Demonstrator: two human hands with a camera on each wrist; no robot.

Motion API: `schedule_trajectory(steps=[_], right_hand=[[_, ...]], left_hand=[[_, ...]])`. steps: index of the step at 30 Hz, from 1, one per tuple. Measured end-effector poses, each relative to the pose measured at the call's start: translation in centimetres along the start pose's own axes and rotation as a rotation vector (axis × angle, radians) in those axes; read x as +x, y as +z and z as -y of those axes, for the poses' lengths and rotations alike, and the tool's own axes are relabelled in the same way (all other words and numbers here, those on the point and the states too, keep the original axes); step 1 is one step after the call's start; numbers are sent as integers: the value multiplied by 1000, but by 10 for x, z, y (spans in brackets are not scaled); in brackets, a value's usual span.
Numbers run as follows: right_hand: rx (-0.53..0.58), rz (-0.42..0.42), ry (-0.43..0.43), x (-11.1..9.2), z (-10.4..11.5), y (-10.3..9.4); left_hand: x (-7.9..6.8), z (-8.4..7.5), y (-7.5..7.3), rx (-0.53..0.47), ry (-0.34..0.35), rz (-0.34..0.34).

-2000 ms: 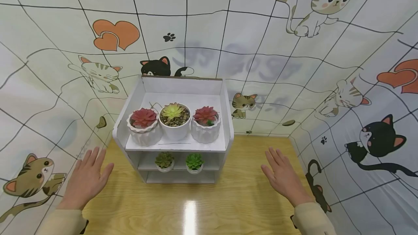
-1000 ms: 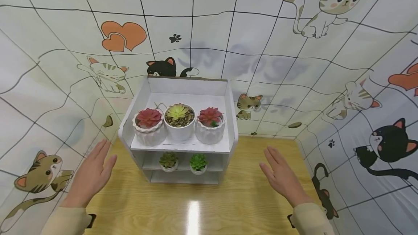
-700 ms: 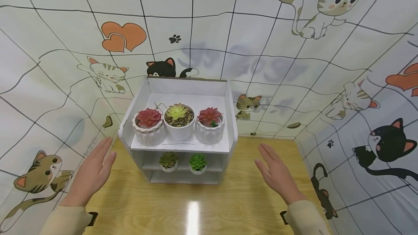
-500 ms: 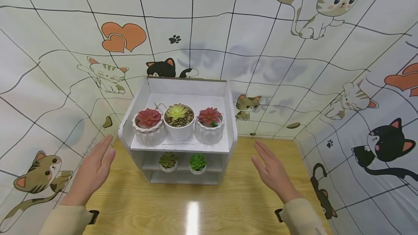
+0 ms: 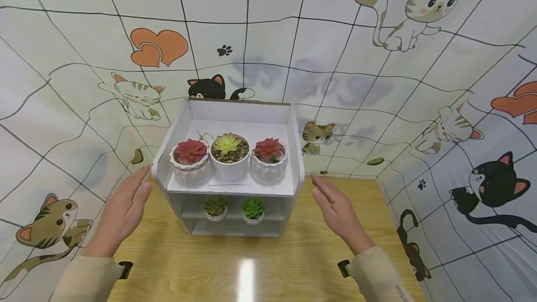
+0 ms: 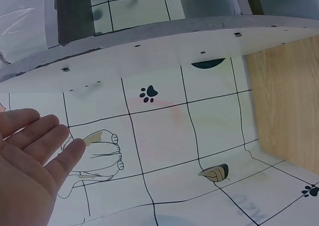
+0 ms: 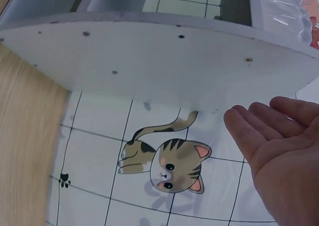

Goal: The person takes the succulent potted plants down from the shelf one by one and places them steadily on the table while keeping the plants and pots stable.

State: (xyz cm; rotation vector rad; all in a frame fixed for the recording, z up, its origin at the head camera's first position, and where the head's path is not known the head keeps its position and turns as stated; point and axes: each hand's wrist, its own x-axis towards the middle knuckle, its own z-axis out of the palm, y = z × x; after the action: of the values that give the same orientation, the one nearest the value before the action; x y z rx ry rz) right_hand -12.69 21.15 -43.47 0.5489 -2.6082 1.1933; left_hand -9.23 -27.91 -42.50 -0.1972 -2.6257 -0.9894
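A white shelf unit (image 5: 235, 127) stands on the wooden table. Its top carries a red succulent in a fluted pot (image 5: 192, 171), a yellow-green succulent in a smooth pot (image 5: 230, 169) and another red succulent in a fluted pot (image 5: 268, 171). Two small potted succulents sit lower down, one olive-green (image 5: 216, 207) and one bright green (image 5: 253, 209). My left hand (image 5: 121, 213) is held just off the unit's left side, fingers extended. Opposite it, my right hand (image 5: 340, 213) faces the right side panel (image 7: 164, 61), fingers extended and holding nothing.
Wood-grain table (image 5: 201, 269) lies under the unit and in front of it. White cloth walls (image 5: 268, 36) printed with cats and grid lines rise close behind and on both sides. A dark strap (image 5: 343, 268) shows at the right sleeve.
Both hands have moved inward toward the shelf unit's sides, the right one farther. Both have turned more edge-on. The shelf unit and its pots keep their places on the table.
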Motion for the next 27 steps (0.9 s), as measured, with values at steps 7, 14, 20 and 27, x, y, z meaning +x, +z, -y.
schedule_trajectory(steps=[7, 14, 20, 27], right_hand=[[92, 1, -30, 10, 12, 6], [136, 7, 19, 19, 23, 12], [121, -9, 62, 24, 28, 16], [97, -25, 104, 30, 32, 18]], left_hand=[[6, -5, 2, -17, 40, -26], [11, -9, 2, -24, 35, -24], [15, -13, 4, -50, 22, -27], [18, -16, 6, -57, -3, -12]])
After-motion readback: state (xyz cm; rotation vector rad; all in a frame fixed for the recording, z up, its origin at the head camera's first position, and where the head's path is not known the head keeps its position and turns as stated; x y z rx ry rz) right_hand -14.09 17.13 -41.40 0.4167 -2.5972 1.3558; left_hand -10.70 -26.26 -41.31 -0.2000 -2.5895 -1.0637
